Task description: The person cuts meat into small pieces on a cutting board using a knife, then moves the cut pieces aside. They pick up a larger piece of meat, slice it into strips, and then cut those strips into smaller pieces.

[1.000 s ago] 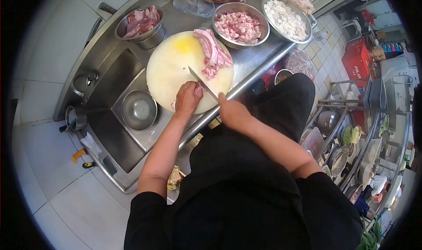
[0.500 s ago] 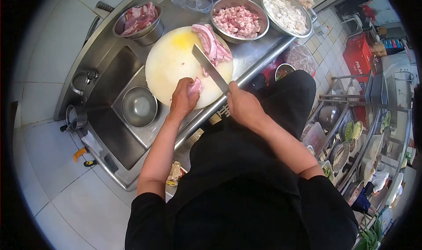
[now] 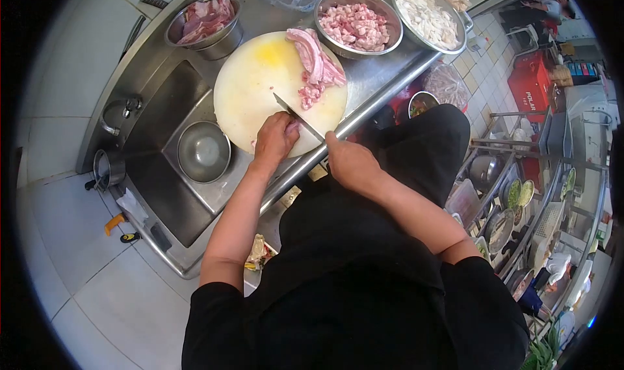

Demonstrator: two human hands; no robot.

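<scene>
On the round white cutting board [image 3: 244,87], my left hand [image 3: 275,138] holds a piece of pink meat [image 3: 294,131], partly hidden under the fingers. My right hand [image 3: 353,163] grips the handle of a knife [image 3: 300,118]. Its blade slants across the board, with its edge down close beside the held meat and the left fingertips. Long strips of meat [image 3: 314,58] lie at the board's upper right, and small cut bits [image 3: 310,95] sit just below them.
Beyond the board stand a bowl of diced meat [image 3: 354,28], a bowl of white strips [image 3: 426,17] and a pot of meat slices [image 3: 207,22]. At left, a sink [image 3: 153,168] holds a metal bowl [image 3: 204,151]. Shelves [image 3: 539,155] and people [image 3: 546,9] are at right.
The knife has moved left and down, closer to the left hand, and its blade is now seen nearly edge-on. The small meat bits beside the strips show more fully.
</scene>
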